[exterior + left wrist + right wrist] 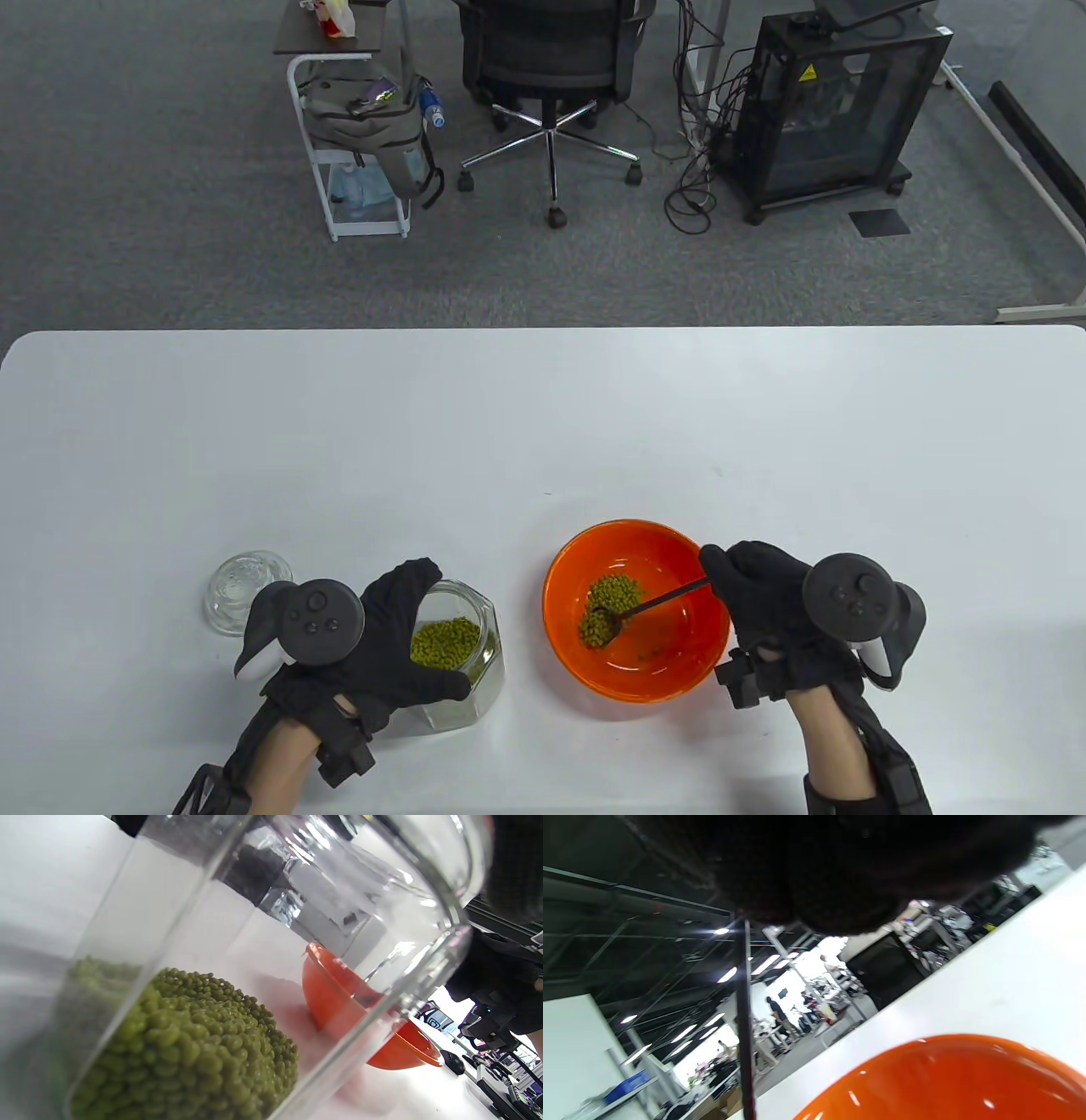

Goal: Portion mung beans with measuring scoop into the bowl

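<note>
Left hand (399, 632) grips glass jar (462, 658) of mung beans (443, 641) | right hand (764, 594) pinches measuring scoop (649, 601) handle-end, tip in orange bowl (670, 671) | we judge scoop light, stiff, jar slippery, breakable.

Scoop (645, 601) head (among beans (609, 618)) indistinct

mung beans (607, 608): small green heap left of centre inside bowl, more (444, 642) at jar bottom | measuring scoop (653, 599): thin dark handle, head down in the bowl's heap, handle slanting up to the right | bowl (679, 671): glossy orange, upright | jar (484, 671): clear faceted glass, open, left of bowl
</note>
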### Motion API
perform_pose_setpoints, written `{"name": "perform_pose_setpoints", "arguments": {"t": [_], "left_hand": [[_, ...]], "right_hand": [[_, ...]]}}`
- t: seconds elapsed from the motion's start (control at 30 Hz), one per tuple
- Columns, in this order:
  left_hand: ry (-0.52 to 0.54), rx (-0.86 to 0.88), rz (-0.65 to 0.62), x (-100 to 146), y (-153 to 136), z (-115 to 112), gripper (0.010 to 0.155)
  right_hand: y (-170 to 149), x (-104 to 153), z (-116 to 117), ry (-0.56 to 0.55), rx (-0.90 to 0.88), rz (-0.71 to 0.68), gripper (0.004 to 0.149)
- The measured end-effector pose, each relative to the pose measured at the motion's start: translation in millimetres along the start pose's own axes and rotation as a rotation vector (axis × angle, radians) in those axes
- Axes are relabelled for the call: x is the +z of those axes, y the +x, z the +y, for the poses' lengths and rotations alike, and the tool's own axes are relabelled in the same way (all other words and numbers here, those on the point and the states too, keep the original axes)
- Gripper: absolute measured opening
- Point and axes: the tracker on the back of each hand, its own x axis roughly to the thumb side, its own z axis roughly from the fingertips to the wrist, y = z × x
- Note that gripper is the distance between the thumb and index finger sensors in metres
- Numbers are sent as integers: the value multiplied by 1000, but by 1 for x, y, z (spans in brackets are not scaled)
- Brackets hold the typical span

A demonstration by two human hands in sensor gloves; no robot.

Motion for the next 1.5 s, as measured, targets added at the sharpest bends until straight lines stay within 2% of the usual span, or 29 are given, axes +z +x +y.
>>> {"name": "perform_pose_setpoints", "arguments": {"t": [0.3,0.6,0.87,1.2,1.4,1.5], "left_hand": [[1,1,0,0,0,0,125],[1,0,0,0,0,0,125],[0,0,1,0,1,0,126],[0,6,0,0,1,0,126],[-1,6,-1,0,1,0,126],[-2,6,-1,0,0,0,126]], "right_hand": [[46,17,-1,-5,148,-422,42],[61,29,-5,-99,239,-582,42],[63,34,-15,-164,264,-609,42],[47,27,-27,-200,149,-534,42],[29,19,-34,-210,34,-424,41],[16,15,-38,-233,-41,-327,41]]}}
